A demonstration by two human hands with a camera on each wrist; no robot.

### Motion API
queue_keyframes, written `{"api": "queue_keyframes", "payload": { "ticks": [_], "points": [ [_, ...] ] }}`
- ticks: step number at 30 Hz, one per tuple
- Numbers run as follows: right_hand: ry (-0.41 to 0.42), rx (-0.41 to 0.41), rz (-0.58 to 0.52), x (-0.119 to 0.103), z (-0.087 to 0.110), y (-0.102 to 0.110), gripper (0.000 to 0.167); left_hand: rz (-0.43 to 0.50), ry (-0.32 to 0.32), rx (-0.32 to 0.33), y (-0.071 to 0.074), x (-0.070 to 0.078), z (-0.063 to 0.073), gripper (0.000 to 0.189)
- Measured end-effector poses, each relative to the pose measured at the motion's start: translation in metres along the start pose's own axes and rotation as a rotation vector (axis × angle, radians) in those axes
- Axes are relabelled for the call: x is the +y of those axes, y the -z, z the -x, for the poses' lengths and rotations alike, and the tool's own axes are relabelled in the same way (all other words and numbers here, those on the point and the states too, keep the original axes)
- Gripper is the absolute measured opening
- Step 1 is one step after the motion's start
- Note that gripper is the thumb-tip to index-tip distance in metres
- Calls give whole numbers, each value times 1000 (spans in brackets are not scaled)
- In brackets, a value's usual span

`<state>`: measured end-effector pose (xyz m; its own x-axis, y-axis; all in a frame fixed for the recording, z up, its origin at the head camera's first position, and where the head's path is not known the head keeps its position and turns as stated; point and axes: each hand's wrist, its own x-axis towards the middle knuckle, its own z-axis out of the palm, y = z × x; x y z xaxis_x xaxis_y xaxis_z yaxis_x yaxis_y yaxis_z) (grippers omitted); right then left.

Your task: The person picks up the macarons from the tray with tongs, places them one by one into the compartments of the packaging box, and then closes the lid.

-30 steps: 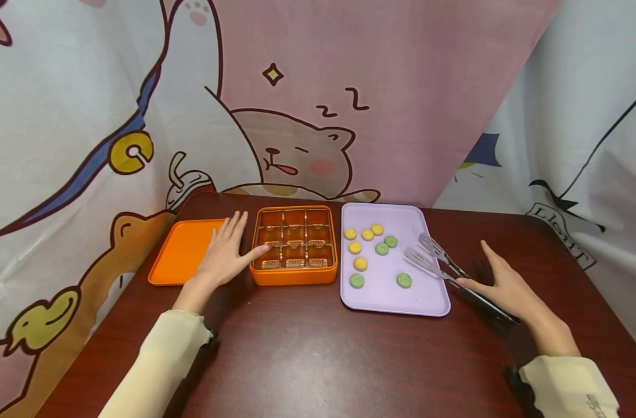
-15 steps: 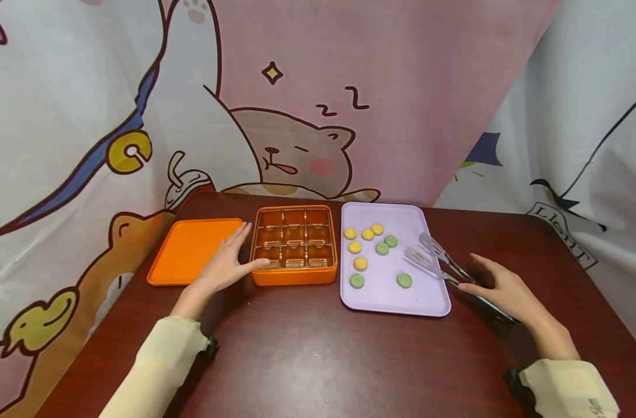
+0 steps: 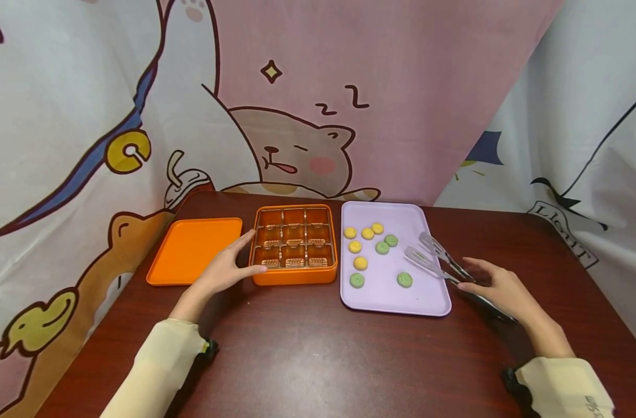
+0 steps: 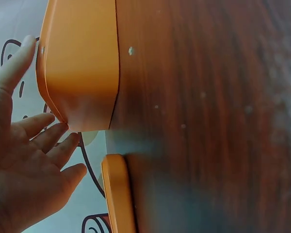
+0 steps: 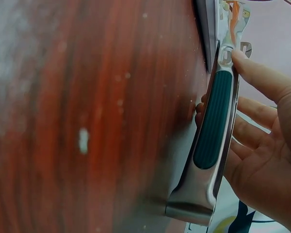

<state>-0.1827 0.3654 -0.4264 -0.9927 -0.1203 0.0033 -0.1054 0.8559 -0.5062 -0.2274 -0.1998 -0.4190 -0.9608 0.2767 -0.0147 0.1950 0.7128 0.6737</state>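
Observation:
My left hand point(image 3: 218, 271) reaches to the left side of an orange box point(image 3: 295, 276), fingers loosely extended and thumb over its front left corner. The left wrist view has the fingertips right at the box's wall. A clear insert divides the box into several bare compartments. On the right, my right hand point(image 3: 508, 295) spans metal tongs point(image 3: 427, 264) from above. In the right wrist view, the thumb meets the edge of the tongs' green-gripped arm point(image 5: 216, 119) and the loosely bent fingers pass behind it. The tongs' slotted ends rest over a lilac tray point(image 3: 396, 303).
Several small round yellow pieces point(image 3: 360, 263) and green pieces point(image 3: 404, 280) lie on the tray. A flat orange lid point(image 3: 187, 249) sits left of the box. Behind the dark wooden table point(image 3: 318, 360) hangs a cartoon-printed curtain point(image 3: 401, 116).
My left hand has moved down and closer to the box's left side. The right hand's fingers have drawn in around the tongs. Box, tongs and pieces have stayed put.

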Motion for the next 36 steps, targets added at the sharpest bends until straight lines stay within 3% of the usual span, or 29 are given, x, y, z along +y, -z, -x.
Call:
{"api": "queue_keyframes", "payload": {
  "ticks": [11, 22, 28, 36],
  "points": [
    [6, -15, 31, -2, -10, 0, 64, 63, -26, 12, 4, -6, -5, 94],
    [20, -18, 24, -3, -8, -4, 48, 60, -23, -16, 6, -7, -3, 89],
    [28, -53, -60, 0, -3, -3, 47, 89, -10, -15, 4, -7, -1, 84],
    [116, -47, -160, 2, 6, 2, 39, 112, -25, -18, 2, -7, -1, 83]
  ]
}}
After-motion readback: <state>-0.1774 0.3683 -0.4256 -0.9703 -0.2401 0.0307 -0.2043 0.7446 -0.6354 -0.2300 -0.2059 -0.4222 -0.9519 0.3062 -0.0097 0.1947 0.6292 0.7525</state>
